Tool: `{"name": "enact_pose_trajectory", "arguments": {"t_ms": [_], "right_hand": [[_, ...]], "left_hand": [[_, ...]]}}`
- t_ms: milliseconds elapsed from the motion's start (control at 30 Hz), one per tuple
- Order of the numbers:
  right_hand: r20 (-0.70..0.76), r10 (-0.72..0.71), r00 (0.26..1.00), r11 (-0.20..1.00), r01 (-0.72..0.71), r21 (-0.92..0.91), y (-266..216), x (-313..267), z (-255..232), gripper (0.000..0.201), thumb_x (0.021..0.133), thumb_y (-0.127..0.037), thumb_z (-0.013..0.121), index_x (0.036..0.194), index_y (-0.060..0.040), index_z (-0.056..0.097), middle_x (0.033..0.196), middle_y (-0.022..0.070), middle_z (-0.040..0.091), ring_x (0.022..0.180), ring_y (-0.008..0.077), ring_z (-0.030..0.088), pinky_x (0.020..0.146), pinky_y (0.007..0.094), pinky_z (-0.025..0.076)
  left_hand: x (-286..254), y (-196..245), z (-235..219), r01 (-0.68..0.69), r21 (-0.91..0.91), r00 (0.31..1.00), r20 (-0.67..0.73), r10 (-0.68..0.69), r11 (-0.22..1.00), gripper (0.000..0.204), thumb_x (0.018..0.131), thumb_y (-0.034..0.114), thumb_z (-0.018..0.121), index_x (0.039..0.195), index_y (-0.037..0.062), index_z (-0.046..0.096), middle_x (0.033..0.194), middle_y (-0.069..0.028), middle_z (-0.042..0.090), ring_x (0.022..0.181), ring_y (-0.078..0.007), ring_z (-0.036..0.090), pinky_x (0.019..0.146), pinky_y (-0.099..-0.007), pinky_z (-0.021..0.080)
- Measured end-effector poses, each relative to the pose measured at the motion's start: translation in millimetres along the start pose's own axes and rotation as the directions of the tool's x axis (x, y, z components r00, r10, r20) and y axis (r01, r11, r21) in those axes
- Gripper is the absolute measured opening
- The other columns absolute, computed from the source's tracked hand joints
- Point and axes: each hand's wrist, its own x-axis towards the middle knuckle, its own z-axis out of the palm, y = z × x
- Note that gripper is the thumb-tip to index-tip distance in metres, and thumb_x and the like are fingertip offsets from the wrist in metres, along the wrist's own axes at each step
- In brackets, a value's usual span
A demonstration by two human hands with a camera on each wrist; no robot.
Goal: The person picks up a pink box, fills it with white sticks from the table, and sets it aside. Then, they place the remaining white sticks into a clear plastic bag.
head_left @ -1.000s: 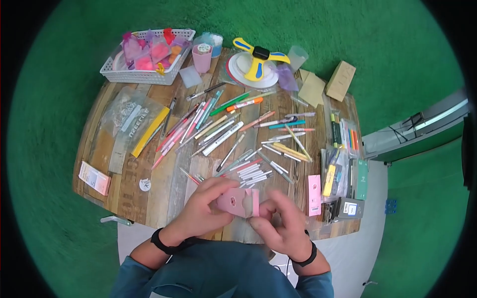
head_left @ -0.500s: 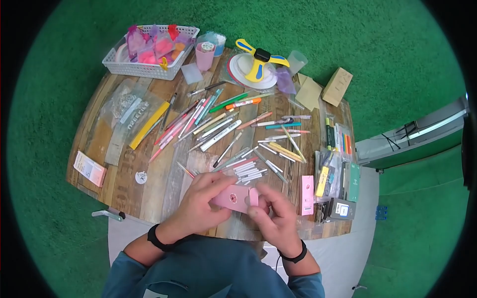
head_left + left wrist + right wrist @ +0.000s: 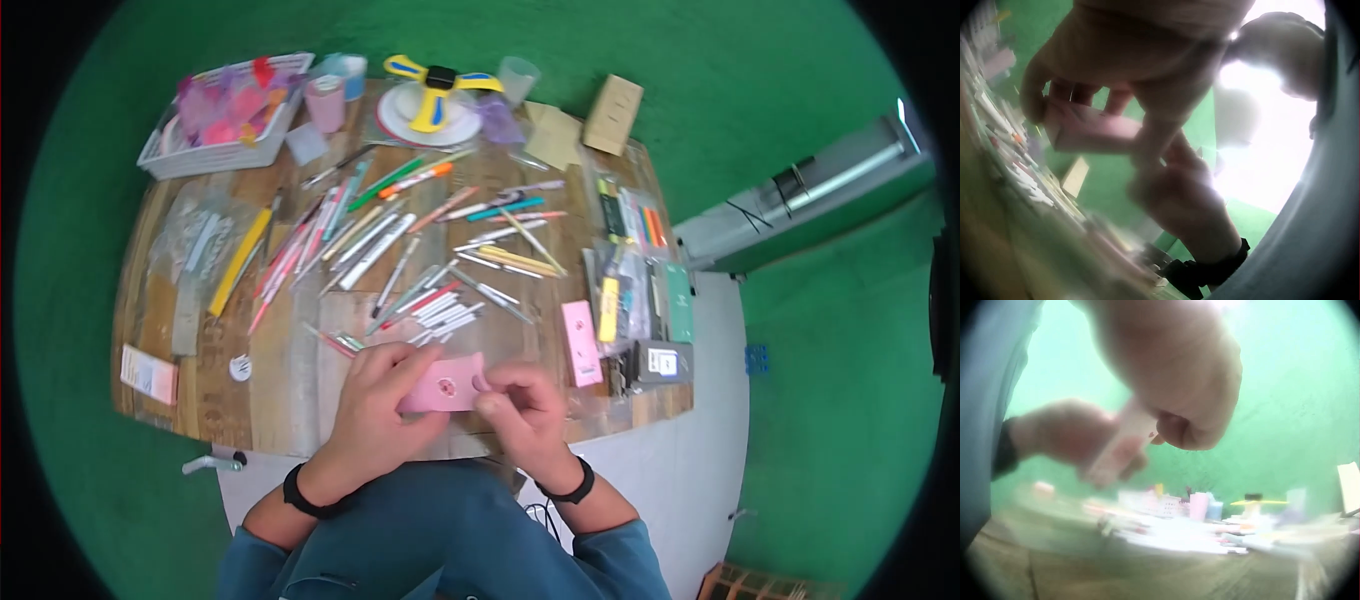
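Observation:
A small pink box (image 3: pixel 445 386) with a round dark red print is held above the table's front edge. My left hand (image 3: pixel 375 410) grips its left end, thumb on the near side and fingers on the far side. At the box's right end, my right hand (image 3: pixel 525 415) pinches the edge between thumb and curled fingers. The left wrist view shows the box (image 3: pixel 1088 128) under the fingers of the left hand (image 3: pixel 1129 62). In the right wrist view, the right hand (image 3: pixel 1172 369) covers one end of the box (image 3: pixel 1119 447); that view is blurred.
Many pens (image 3: pixel 378 250) lie across the wooden table (image 3: pixel 215 380). A white basket (image 3: pixel 215 158) of colourful pouches stands at the back left, a yellow three-armed object (image 3: pixel 433 105) at the back. Another pink box (image 3: pixel 580 343) and a black box (image 3: pixel 664 362) lie at the right.
The head view has shifted, so the table contents appear further left and higher. The flap visible earlier at the box's right end now lies mostly behind the right fingers; both hands still hold the box.

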Motion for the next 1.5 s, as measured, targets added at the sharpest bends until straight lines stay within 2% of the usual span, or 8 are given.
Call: {"name": "enact_pose_trajectory", "arguments": {"t_ms": [367, 500, 667, 767, 933, 1033, 1200, 1500], "right_hand": [[-0.05, 0.067, 0.997, 0.965, -0.077, -0.252, 4.0, -25.4, -42.6, 0.024, 0.091, -0.006, 0.077, 0.113, 0.0022, 0.072, 0.102, 0.0136, 0.071, 0.092, 0.0222, 0.07, 0.076, 0.0337, 0.055], [-0.208, 0.326, 0.922, 0.945, -0.309, 0.111, 8.1, -38.3, -64.1, 0.021, 0.097, -0.006, 0.07, 0.116, 0.0037, 0.071, 0.105, 0.0091, 0.071, 0.094, 0.0129, 0.068, 0.08, 0.0276, 0.055], [-0.206, 0.283, 0.937, 0.959, -0.277, 0.06, 15.9, -51.6, -89.3, 0.026, 0.101, -0.004, 0.064, 0.125, 0.0045, 0.065, 0.11, 0.009, 0.07, 0.096, 0.0118, 0.067, 0.082, 0.0273, 0.056], [-0.287, 0.326, 0.901, 0.913, -0.221, 0.343, 16.4, -60.1, -93.4, 0.039, 0.101, -0.005, 0.064, 0.138, 0.0029, 0.056, 0.111, 0.0091, 0.069, 0.095, 0.0112, 0.066, 0.082, 0.026, 0.054], [-0.146, 0.35, 0.925, 0.934, -0.356, -0.019, 9.7, -78.9, -116.7, 0.046, 0.091, -0.001, 0.072, 0.135, -0.0011, 0.059, 0.132, 0.0095, 0.059, 0.106, 0.0137, 0.063, 0.09, 0.0281, 0.052], [-0.135, 0.249, 0.959, 0.911, -0.279, -0.303, 4.9, -77.9, -121.1, 0.048, 0.084, 0.002, 0.077, 0.13, -0.0032, 0.063, 0.139, 0.0133, 0.053, 0.107, 0.0158, 0.063, 0.087, 0.031, 0.054], [-0.194, -0.08, 0.978, 0.668, -0.092, -0.738, 26.1, -71.3, -136.7, 0.042, 0.085, -0.002, 0.077, 0.125, -0.0008, 0.063, 0.132, 0.0208, 0.057, 0.106, 0.0341, 0.066, 0.086, 0.0408, 0.057], [-0.159, -0.002, 0.987, 0.584, -0.128, -0.802, 27.9, -69.9, -131.6, 0.03, 0.09, -0.006, 0.072, 0.119, -0.0023, 0.066, 0.122, 0.0202, 0.062, 0.102, 0.0409, 0.067, 0.083, 0.0466, 0.057]], "left_hand": [[12.0, 23.8, 25.5, -0.067, 0.177, 0.968, 0.249, 0.022, 0.982, 0.081, 0.075, 0.022, 0.084, 0.146, 0.0004, 0.051, 0.123, -0.0213, 0.062, 0.113, -0.0394, 0.059, 0.097, -0.0454, 0.048], [19.3, 41.7, 43.2, 0.002, 0.074, 0.884, 0.466, -0.036, 0.997, 0.097, 0.082, 0.028, 0.081, 0.16, 0.0041, 0.03, 0.131, -0.0263, 0.061, 0.116, -0.0421, 0.063, 0.094, -0.046, 0.052], [38.0, 52.0, 76.8, 0.037, 0.002, 0.837, 0.546, -0.032, 0.999, 0.097, 0.086, 0.026, 0.078, 0.162, 0.0015, 0.022, 0.133, -0.0282, 0.061, 0.116, -0.0409, 0.065, 0.092, -0.0448, 0.054], [45.5, 25.9, 121.3, 0.182, -0.278, 0.886, 0.462, -0.035, 0.943, 0.093, 0.089, 0.015, 0.073, 0.162, -0.0004, 0.017, 0.13, -0.0252, 0.064, 0.111, -0.0345, 0.069, 0.091, -0.0426, 0.056], [75.0, 31.8, 167.7, 0.581, -0.694, 0.814, 0.48, -0.328, 0.426, 0.092, 0.091, -0.006, 0.059, 0.164, 0.0029, 0.003, 0.132, -0.0177, 0.061, 0.115, -0.0236, 0.065, 0.093, -0.0349, 0.056], [82.2, 42.4, 189.9, 0.537, -0.788, 0.827, 0.42, -0.374, 0.301, 0.088, 0.09, -0.008, 0.056, 0.164, 0.0071, 0.01, 0.129, -0.017, 0.063, 0.112, -0.0227, 0.067, 0.092, -0.0372, 0.058], [77.3, 64.1, 195.2, 0.603, -0.732, 0.786, 0.48, -0.388, 0.317, 0.069, 0.086, -0.005, 0.057, 0.151, 0.0026, 0.034, 0.132, -0.0156, 0.059, 0.118, -0.0217, 0.062, 0.096, -0.0342, 0.052], [65.5, 62.8, 187.0, 0.676, -0.654, 0.732, 0.648, -0.211, 0.34, 0.068, 0.088, -0.005, 0.055, 0.153, 0.0016, 0.037, 0.139, -0.0118, 0.057, 0.13, -0.0209, 0.055, 0.109, -0.0354, 0.045]]}}
